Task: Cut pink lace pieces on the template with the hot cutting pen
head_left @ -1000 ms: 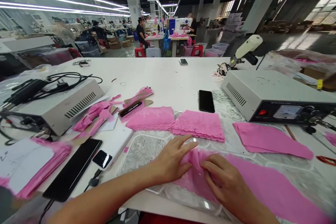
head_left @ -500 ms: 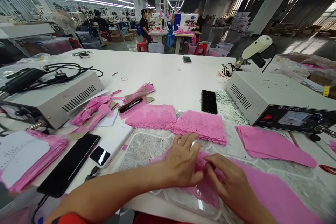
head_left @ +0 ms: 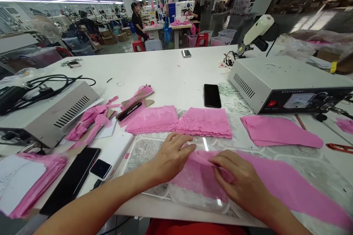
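Observation:
A sheer pink lace piece [head_left: 198, 170] lies in front of me, with scalloped trim along its lower side. It overlaps a clear plastic sheet or template [head_left: 198, 203] with rounded corners. Over the lace's left end is my left hand [head_left: 172, 156], open, its fingers loosely bent and apart. My right hand [head_left: 242, 180] pinches the lace's right part between thumb and forefinger; the exact grip is partly hidden. Beside that hand, a long plain pink fabric panel [head_left: 286, 180] stretches to the right. Two stacks of scalloped pink lace, the left stack [head_left: 154, 117] and the right stack [head_left: 206, 122], lie just beyond.
Grey machine boxes stand at left [head_left: 52, 114] and right [head_left: 289, 80]. A black phone [head_left: 212, 96], a marker [head_left: 129, 111], a white power bank [head_left: 118, 154] and folded pink panels [head_left: 278, 131] lie on the white table [head_left: 143, 69]. People sit at sewing machines farther back.
My left hand has drawn back left from the lace's middle, uncovering more of it. My right hand stays pinched at the lace. The whole view has shifted slightly.

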Available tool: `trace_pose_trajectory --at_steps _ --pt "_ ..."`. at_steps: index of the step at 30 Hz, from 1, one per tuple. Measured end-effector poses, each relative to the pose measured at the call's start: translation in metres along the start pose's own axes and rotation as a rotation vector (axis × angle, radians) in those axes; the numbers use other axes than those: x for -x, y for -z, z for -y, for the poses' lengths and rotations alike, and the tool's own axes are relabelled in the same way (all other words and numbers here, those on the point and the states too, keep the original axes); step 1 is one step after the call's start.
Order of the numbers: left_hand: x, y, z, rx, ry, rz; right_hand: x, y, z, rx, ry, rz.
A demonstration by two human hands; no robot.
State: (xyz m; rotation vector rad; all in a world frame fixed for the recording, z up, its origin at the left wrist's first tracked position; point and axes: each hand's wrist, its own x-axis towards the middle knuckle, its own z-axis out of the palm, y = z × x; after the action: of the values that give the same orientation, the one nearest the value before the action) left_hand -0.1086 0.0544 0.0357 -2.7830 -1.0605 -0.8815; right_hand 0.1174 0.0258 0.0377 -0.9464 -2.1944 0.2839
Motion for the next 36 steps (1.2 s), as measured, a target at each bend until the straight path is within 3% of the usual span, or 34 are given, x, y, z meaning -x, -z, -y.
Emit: trace_pose_trajectory --at_steps 4,9,16,25,30,36 --pt "0.029 0.031 0.005 -0.032 -0.147 0.119 0.013 -0.003 0.008 -0.094 -0.011 0.221" --pt "0.063 0.047 0.019 -0.12 -0.199 0.292 0.029 0.006 -0.011 -0.03 -0.132 0.151" --pt "0.075 0.041 0.022 -0.193 -0.23 0.291 0.018 0.006 -0.021 0.134 -0.318 0.168" --pt "0.089 0.03 0.02 -0.205 -0.178 0.316 0.02 0.0 -0.027 0.32 -0.358 0.213" --pt "0.092 0.026 0.02 -0.201 -0.163 0.328 0.016 0.004 -0.027 0.247 -0.457 0.213" --pt "0.086 0.029 0.018 -0.209 -0.172 0.265 0.007 -0.001 -0.026 0.199 -0.521 0.28"
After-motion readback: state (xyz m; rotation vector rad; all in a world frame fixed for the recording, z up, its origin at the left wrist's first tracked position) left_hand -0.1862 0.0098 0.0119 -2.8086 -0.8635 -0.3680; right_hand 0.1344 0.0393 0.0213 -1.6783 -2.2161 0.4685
